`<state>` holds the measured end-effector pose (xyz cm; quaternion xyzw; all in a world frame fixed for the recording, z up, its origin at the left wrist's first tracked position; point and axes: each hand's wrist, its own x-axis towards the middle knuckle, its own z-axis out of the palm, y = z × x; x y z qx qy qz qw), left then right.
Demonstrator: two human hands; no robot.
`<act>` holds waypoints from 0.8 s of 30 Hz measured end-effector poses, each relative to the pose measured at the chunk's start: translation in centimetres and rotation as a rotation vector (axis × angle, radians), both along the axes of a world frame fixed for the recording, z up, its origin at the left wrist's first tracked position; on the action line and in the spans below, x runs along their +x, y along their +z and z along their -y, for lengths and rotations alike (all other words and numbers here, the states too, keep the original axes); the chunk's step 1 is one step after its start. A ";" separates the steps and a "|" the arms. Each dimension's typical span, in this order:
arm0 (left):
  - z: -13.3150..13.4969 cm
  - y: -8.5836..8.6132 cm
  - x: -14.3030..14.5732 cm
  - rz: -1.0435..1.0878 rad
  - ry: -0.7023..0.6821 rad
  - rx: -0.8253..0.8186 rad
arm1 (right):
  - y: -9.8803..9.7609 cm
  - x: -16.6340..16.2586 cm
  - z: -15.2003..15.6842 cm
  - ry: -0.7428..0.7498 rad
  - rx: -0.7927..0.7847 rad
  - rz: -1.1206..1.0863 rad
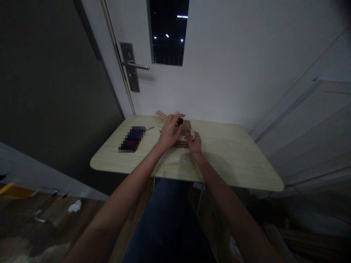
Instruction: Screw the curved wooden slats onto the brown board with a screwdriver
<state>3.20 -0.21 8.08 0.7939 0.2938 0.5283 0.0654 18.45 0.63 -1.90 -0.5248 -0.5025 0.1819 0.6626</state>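
My left hand [170,132] is curled over a wooden block or stack [186,125] on the table, with its thumb and fingers around a small black object [180,121]. Its index finger stretches out past the black object. My right hand [194,144] sits at the near right side of the wood, closed on a small pale wooden piece [192,134]. Both hands hide much of the stack, and the dim light blurs its details. Behind my left hand lie several thin wooden strips [160,116].
A phone with a pixelated screen [132,139] lies on the left of the pale wood-grain table [233,157]. Near it is a thin metal tool [149,128]. A white door [219,65] with a lever handle [137,66] stands directly behind the table.
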 end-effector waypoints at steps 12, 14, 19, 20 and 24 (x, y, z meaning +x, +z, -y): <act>0.2 0.0 0.0 -0.022 0.080 0.013 | -0.3 0.0 -0.2 0.013 0.010 -0.004; 0.1 -0.2 0.1 -0.032 0.087 -0.007 | -0.2 0.0 -0.1 0.004 0.011 -0.002; 0.1 -0.3 0.4 -0.027 0.106 0.000 | 0.0 0.0 0.0 -0.009 0.000 -0.002; 0.2 -0.3 0.4 -0.025 0.096 0.008 | 0.0 -0.1 0.0 -0.010 -0.003 -0.003; 0.4 -0.6 0.4 -0.023 0.027 0.030 | -0.2 0.0 -0.1 -0.005 -0.007 -0.007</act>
